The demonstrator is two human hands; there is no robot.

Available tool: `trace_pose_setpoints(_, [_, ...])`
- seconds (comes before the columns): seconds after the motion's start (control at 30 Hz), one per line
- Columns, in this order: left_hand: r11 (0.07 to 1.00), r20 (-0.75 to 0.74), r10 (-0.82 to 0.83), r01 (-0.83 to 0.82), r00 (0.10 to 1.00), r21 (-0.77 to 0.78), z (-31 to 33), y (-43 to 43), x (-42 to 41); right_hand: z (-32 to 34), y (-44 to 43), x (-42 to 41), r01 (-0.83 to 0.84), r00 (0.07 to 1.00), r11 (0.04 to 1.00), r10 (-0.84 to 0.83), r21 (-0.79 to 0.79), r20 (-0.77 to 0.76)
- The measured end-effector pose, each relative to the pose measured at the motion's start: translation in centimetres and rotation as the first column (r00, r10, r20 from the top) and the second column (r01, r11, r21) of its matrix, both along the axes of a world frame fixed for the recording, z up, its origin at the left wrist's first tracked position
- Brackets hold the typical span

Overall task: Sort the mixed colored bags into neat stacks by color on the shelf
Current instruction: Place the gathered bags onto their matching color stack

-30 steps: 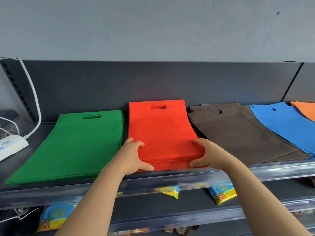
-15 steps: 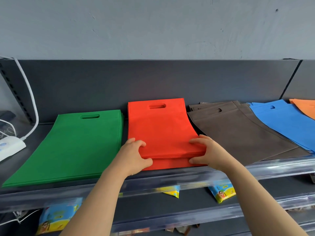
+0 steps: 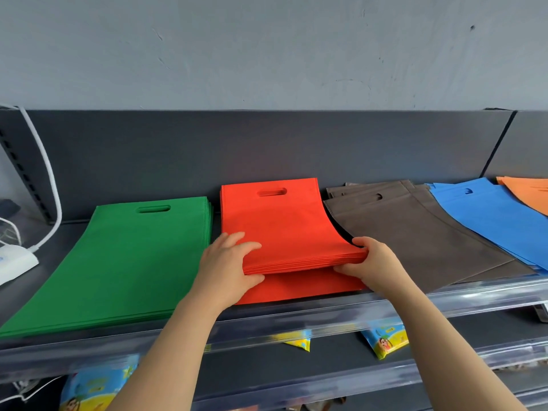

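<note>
Up it comes: left hand (image 3: 226, 268) and right hand (image 3: 370, 264) pinch the six-o'clock edge of the red stack (image 3: 275, 221), now raised off the bottom red bag (image 3: 302, 284); re-squaring looks underway, green stack (image 3: 124, 256) at nine o'clock already tidy

The green bags (image 3: 124, 256) are a deep, even green with no print. The red bags (image 3: 275, 221) beside them are a bright orange-red, also plain. The brown bags (image 3: 415, 232) are a dull dark brown, the blue bags (image 3: 498, 215) a strong mid blue, and the orange bags (image 3: 527, 191) a softer orange. The shelf (image 3: 267, 143) is dark grey, its front rail (image 3: 444, 301) clear and glossy; the wall (image 3: 267, 48) is pale grey. The cable (image 3: 49, 173) and box (image 3: 14, 262) are white. The packets (image 3: 385, 342) below are light blue and yellow with a cartoon print.
</note>
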State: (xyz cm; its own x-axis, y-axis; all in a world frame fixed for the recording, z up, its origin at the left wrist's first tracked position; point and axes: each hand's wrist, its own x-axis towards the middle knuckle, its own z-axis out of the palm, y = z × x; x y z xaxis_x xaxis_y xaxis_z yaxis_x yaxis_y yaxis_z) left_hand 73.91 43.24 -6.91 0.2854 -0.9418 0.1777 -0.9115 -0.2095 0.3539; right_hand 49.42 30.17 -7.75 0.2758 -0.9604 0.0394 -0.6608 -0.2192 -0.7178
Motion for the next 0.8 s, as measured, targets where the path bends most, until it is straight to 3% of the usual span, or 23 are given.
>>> trace_pose_setpoints(0.13, [0.995, -0.061, -0.081, 0.077, 0.995, -0.056, 0.1, -0.2, -0.1, 0.3, 0.2, -0.4, 0.047, 0.995, 0.999, -0.047, 0.007, 0.089])
trace_pose_setpoints(0.53, [0.995, -0.121, -0.093, 0.089, 0.988, -0.039, -0.3, -0.3, 0.1, 0.8, 1.9, -1.9, 0.100, 0.970, 0.961, -0.151, 0.257, 0.188])
trace_pose_setpoints(0.8, [0.990, -0.140, -0.122, 0.129, 0.983, 0.048, -0.2, 0.4, 0.3, 0.7, 2.9, -2.1, 0.065, 0.913, 0.974, -0.145, 0.216, 0.380])
